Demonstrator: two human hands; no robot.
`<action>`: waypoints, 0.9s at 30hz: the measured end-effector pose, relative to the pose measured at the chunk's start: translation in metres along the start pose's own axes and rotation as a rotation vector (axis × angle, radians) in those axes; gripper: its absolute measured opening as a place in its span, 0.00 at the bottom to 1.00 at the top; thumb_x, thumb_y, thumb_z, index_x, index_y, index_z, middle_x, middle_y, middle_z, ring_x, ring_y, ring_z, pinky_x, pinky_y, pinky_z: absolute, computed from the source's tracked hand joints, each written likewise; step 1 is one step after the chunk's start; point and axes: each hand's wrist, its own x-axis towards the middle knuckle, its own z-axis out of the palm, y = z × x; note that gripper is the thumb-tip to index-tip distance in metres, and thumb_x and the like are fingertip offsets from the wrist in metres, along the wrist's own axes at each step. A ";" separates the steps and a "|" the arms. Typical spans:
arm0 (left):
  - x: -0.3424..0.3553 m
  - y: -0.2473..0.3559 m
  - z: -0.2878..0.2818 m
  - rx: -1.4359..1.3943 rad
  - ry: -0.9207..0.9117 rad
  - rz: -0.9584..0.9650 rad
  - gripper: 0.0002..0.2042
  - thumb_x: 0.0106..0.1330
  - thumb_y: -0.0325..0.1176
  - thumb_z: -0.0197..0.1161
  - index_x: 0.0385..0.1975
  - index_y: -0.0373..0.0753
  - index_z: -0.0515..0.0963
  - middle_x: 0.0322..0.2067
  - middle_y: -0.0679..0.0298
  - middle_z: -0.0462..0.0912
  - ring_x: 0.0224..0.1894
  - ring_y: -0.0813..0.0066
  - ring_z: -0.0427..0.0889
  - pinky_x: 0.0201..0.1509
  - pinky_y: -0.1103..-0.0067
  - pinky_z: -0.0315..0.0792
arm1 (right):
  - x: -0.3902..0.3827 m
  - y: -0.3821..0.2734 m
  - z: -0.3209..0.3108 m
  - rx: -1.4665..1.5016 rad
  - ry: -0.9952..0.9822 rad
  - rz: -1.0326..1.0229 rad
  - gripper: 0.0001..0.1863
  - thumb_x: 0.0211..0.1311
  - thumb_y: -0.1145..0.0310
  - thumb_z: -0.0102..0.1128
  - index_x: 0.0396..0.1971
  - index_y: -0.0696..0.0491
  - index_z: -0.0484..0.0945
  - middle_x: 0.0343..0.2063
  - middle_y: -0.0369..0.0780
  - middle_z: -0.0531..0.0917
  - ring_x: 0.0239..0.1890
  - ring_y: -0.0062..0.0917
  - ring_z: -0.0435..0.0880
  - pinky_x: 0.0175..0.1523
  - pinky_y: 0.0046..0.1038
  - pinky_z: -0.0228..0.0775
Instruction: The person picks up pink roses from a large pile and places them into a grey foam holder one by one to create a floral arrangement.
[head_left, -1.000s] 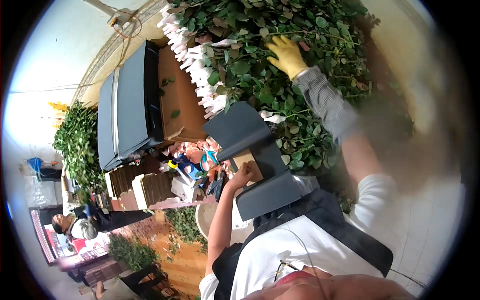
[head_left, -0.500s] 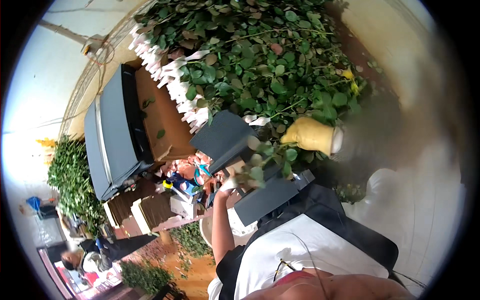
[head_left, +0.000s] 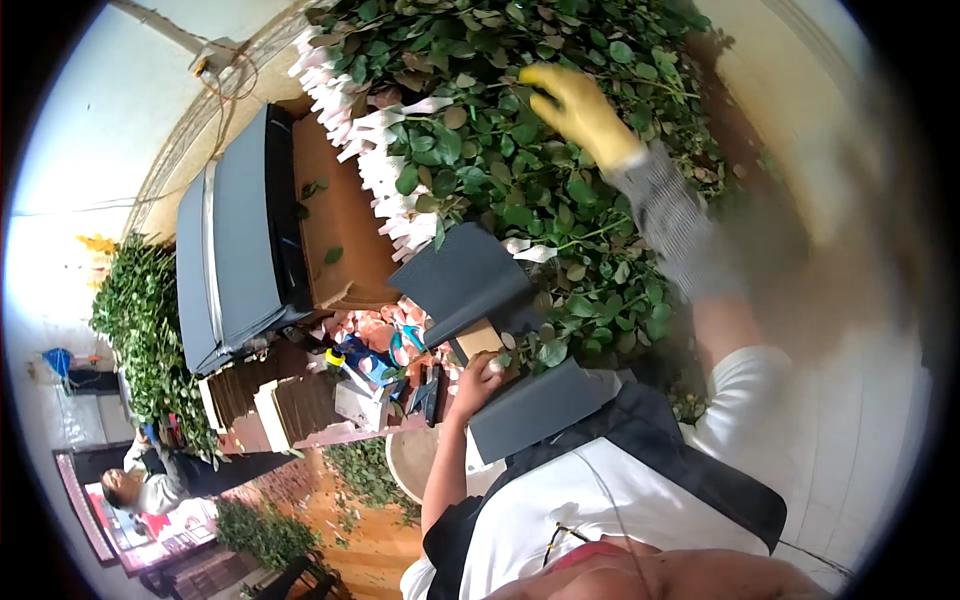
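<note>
My left hand (head_left: 474, 386) is bare and closed over a pale, wrapped rose bud (head_left: 496, 366), whose leaves spread to the right. It rests at a folded dark grey sheet (head_left: 540, 405) close to my body, beside a strip of brown cardboard (head_left: 476, 340). In a yellow glove with a grey knitted cuff, my right hand (head_left: 585, 112) reaches out over the heap of leafy rose stems (head_left: 520, 160). Its thumb and fingers are apart and I see nothing between them. White-sleeved rose heads (head_left: 370, 150) line the heap's left edge.
An open cardboard box (head_left: 340, 235) beside a stack of grey sheets (head_left: 240, 230) stands left. Teal-handled scissors (head_left: 408, 342), a stapler (head_left: 425, 395) and pink scraps lie nearby. A white bucket (head_left: 405, 465) is below. Another person (head_left: 150, 485) is far left.
My right hand has moved from beside the grey sheet up and away over the rose heap, its fingers now spread. My left hand has shifted slightly right over the sheet.
</note>
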 end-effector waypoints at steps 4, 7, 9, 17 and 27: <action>0.017 0.011 0.006 -0.017 0.008 0.052 0.18 0.61 0.32 0.64 0.50 0.35 0.77 0.48 0.50 0.78 0.50 0.49 0.79 0.55 0.68 0.72 | 0.039 0.073 0.033 -0.547 -0.177 0.235 0.18 0.64 0.65 0.62 0.54 0.48 0.79 0.63 0.39 0.75 0.66 0.35 0.72 0.72 0.39 0.61; 0.000 -0.003 0.003 0.035 0.033 -0.004 0.18 0.61 0.34 0.65 0.51 0.36 0.77 0.48 0.50 0.79 0.50 0.48 0.79 0.55 0.67 0.73 | 0.037 0.024 0.028 -0.483 0.270 0.032 0.14 0.61 0.69 0.63 0.48 0.49 0.82 0.58 0.38 0.80 0.63 0.35 0.75 0.71 0.39 0.63; -0.005 -0.005 0.006 0.007 0.040 -0.011 0.18 0.61 0.34 0.65 0.51 0.37 0.77 0.48 0.50 0.79 0.50 0.48 0.79 0.55 0.67 0.73 | 0.009 -0.006 -0.011 -0.331 0.399 -0.138 0.13 0.58 0.74 0.63 0.44 0.50 0.83 0.49 0.38 0.85 0.53 0.34 0.82 0.62 0.35 0.74; 0.006 0.010 0.009 -0.009 0.074 0.001 0.18 0.61 0.35 0.67 0.50 0.37 0.78 0.48 0.50 0.80 0.50 0.50 0.81 0.55 0.67 0.74 | -0.252 0.010 -0.166 -0.254 0.778 0.504 0.25 0.60 0.80 0.49 0.59 0.59 0.74 0.58 0.48 0.78 0.59 0.39 0.78 0.61 0.35 0.70; 0.003 0.012 0.006 -0.029 0.053 -0.025 0.18 0.61 0.32 0.67 0.51 0.36 0.78 0.48 0.51 0.80 0.52 0.51 0.80 0.57 0.69 0.73 | -0.285 0.033 -0.090 -0.029 0.762 0.818 0.24 0.69 0.70 0.53 0.64 0.56 0.70 0.61 0.46 0.76 0.63 0.35 0.74 0.67 0.34 0.65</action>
